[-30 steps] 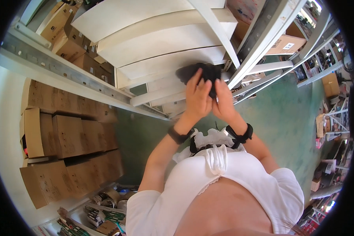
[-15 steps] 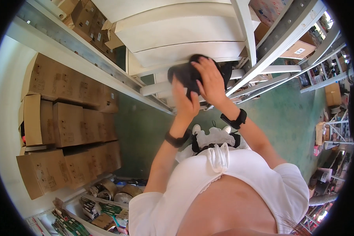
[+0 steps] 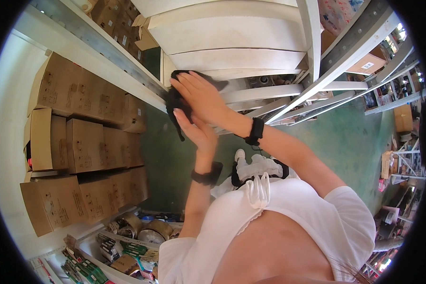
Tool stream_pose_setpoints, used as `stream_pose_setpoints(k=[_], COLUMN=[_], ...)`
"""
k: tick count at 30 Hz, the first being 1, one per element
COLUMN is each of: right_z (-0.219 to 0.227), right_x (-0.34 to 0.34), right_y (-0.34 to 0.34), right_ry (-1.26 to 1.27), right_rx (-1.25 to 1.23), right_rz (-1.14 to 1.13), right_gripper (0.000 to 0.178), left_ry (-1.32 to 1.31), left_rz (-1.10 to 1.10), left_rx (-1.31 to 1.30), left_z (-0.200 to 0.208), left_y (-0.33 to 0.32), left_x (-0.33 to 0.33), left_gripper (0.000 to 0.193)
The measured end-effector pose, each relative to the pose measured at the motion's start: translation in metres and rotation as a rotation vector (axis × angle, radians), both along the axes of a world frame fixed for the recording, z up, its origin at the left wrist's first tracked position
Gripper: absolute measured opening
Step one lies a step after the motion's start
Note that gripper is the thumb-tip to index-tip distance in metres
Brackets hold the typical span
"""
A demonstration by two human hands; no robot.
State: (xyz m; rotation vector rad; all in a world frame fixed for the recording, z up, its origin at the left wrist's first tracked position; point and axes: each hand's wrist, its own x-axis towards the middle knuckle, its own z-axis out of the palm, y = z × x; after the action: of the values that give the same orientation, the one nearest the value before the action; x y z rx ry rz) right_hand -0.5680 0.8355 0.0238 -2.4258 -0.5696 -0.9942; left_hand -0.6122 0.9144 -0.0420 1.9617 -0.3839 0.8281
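Observation:
A crumpled black cloth (image 3: 176,100) is bunched against the left end of a white shelf beam, beside the upright post (image 3: 142,87). My right hand (image 3: 201,97) lies over the cloth from above, fingers together and pressing it to the shelf. Just below, my left hand (image 3: 197,131) holds the lower part of the cloth, thumb side toward the post; some of its fingers are hidden. One end of the cloth dangles below the left hand, and another spreads right along the shelf edge. Each wrist wears a black band.
White panels (image 3: 232,35) fill the rack above my hands. Brown cartons (image 3: 87,146) are stacked along the left wall. At lower left, a shelf holds tape rolls (image 3: 154,232) and small boxes. Diagonal rack posts (image 3: 336,68) stand at right, over a green floor (image 3: 326,137).
Both hands and the black cloth have moved left along the shelf, from its middle to the post. My right hand now lies above the left one.

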Motion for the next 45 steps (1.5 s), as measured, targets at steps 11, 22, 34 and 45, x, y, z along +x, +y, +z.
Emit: stream_pose_setpoints(k=[11, 22, 34, 45], right_z=[0.004, 0.002, 0.007, 0.002], right_x=[-0.038, 0.006, -0.045, -0.088], right_y=[-0.049, -0.004, -0.081, -0.153], right_ry=[0.076, -0.028, 0.063, -0.002], right_rx=[0.052, 0.084, 0.06, 0.007], right_rz=[-0.117, 0.123, -0.136, -0.547], right_gripper=[0.052, 0.049, 0.043, 0.036], left_ry=[-0.155, -0.038, -0.071, -0.077], left_rz=[-0.162, 0.051, -0.277, -0.619], left_rx=[0.113, 0.116, 0.139, 0.155], left_z=[0.001, 0.008, 0.02, 0.03], left_y=[-0.012, 0.005, -0.044, -0.081], left_x=[-0.006, 0.007, -0.003, -0.005], left_gripper=[0.047, 0.062, 0.045, 0.046])
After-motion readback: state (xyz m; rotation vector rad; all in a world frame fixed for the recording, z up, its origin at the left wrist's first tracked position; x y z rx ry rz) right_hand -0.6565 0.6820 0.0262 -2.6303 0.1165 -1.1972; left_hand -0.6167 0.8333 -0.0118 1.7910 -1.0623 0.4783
